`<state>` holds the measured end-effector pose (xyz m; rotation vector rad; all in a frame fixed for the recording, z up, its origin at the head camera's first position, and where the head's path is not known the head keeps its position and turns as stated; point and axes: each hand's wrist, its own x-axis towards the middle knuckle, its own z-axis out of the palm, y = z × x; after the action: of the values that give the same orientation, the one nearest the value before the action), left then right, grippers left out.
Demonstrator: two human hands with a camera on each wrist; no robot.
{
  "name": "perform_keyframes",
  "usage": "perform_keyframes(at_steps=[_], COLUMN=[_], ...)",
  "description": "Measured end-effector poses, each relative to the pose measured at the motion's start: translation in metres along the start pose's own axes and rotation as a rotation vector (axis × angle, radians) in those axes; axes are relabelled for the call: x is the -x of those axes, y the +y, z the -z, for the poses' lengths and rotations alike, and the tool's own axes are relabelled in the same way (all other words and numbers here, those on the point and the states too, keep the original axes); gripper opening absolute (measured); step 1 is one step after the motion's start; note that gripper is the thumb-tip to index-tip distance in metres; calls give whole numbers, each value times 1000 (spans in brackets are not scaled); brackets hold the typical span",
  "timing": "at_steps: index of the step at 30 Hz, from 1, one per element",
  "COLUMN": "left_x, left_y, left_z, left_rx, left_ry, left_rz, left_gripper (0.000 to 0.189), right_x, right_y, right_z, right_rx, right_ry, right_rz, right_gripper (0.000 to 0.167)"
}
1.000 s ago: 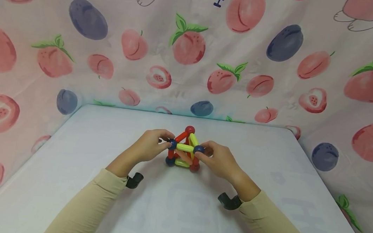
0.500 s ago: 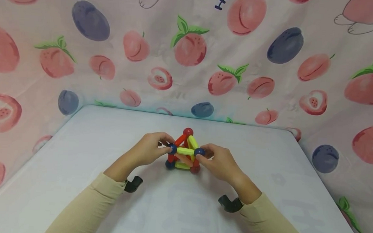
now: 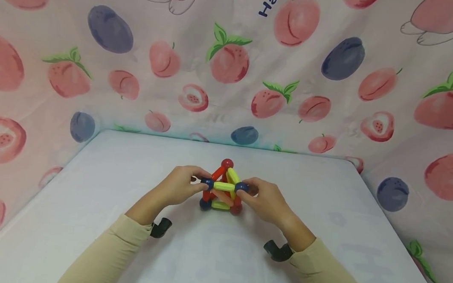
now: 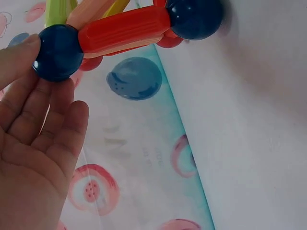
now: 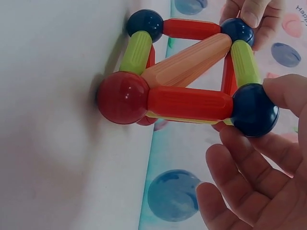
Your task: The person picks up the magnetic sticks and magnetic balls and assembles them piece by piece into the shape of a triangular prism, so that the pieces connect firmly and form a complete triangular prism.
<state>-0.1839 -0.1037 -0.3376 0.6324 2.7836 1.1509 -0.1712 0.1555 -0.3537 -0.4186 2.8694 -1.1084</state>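
A frame of magnetic rods and balls stands on the white table. Across its upper front runs a yellow-green rod [image 3: 224, 186] with a blue ball at each end. The left hand [image 3: 182, 184] pinches the left blue ball [image 4: 58, 52] between thumb and fingers. On the other side, the right hand [image 3: 267, 199] pinches the right blue ball [image 5: 255, 110]. An orange rod [image 5: 192, 60] slants across the front face down to a lower red ball [image 5: 123, 97]. The lower left corner is a blue ball [image 5: 145, 25]. A red ball [image 3: 227, 163] tops the frame at the back.
The white tabletop [image 3: 128, 256] spreads around the frame on all sides. Behind it hangs a fruit-print cloth [image 3: 228, 107]. Black curved pieces [image 3: 278, 251] are worn at both wrists, by the beige sleeves [image 3: 327, 270].
Both hands keep their hold on the upper blue balls. The rod between them has levelled, its left end coming down slightly. The whole view has shifted a little as the head moved.
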Motion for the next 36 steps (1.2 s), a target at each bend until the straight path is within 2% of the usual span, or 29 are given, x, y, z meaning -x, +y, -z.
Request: perform_keyframes(at_steps=[13,27,36], left_x=[1,1,0], left_y=[4,2,2], left_z=[-2,-6,-5], left_rx=[-3,-14,-23], left_ry=[20,33,38], left_rz=[36,30,25], left_gripper=[27,26,26], right_x=[0,1,-1], right_y=[-3,-1,0], right_z=[-1,-2,-1], right_rx=[12,5,9], right_ry=[1,-15,-10], right_rz=[-18,-55,-40], right_gripper=[40,41,41])
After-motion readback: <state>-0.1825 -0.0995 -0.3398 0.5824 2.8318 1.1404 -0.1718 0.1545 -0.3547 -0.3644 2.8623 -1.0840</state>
